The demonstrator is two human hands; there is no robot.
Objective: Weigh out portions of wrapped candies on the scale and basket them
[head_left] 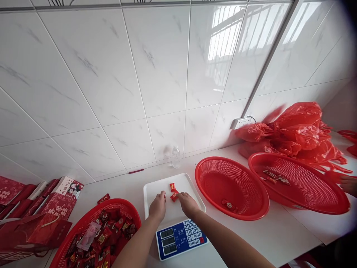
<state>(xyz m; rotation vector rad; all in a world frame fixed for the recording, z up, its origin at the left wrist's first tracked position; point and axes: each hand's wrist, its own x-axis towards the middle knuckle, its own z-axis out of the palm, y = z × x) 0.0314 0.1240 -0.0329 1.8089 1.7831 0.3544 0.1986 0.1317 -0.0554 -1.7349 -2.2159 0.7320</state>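
My left hand (158, 205) is over the left part of the scale's white tray (148, 190). Its fingers are closed, and a bit of red wrapper shows at the fingertips. Closed in a pinch, my right hand (189, 204) is at the edge of a red-wrapped candy (174, 196) on the tray. Another red-wrapped candy (172, 187) lies just behind it. In front of the tray is the scale's blue keypad panel (181, 239), partly covered by my right forearm.
A red basket (131, 208) of wrapped sweets stands left, beside red gift boxes (52, 208). Right are a red basket (231, 178) with few sweets and another red basket (312, 182). Red plastic bags (301, 130) and a bottle (175, 157) are behind. Another person's hand (348, 185) is far right.
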